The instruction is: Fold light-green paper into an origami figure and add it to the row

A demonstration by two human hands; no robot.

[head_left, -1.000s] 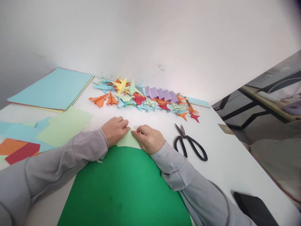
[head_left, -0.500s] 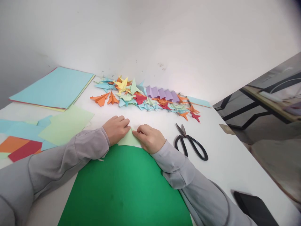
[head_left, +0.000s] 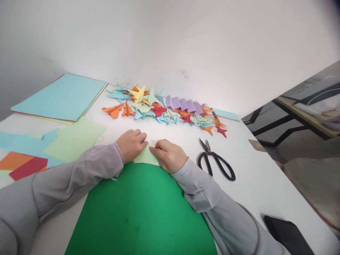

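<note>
A small light green paper (head_left: 146, 157) lies at the far edge of a large green sheet (head_left: 143, 209). My left hand (head_left: 132, 145) is closed at the paper's upper left, its fingertips pinching that edge. At the right side my right hand (head_left: 170, 154) is closed too, thumb and forefinger gripping the paper close to its top. A narrow gap separates the fingertips of the two hands. The paper's lower edge shows between them, and its sides are partly hidden under the fingers.
Black scissors (head_left: 216, 158) lie open to the right, with a black phone (head_left: 289, 232) nearer. Folded paper figures (head_left: 159, 110) line the wall. Blue sheets (head_left: 61, 97) are stacked at the far left, before loose cut papers (head_left: 75, 139).
</note>
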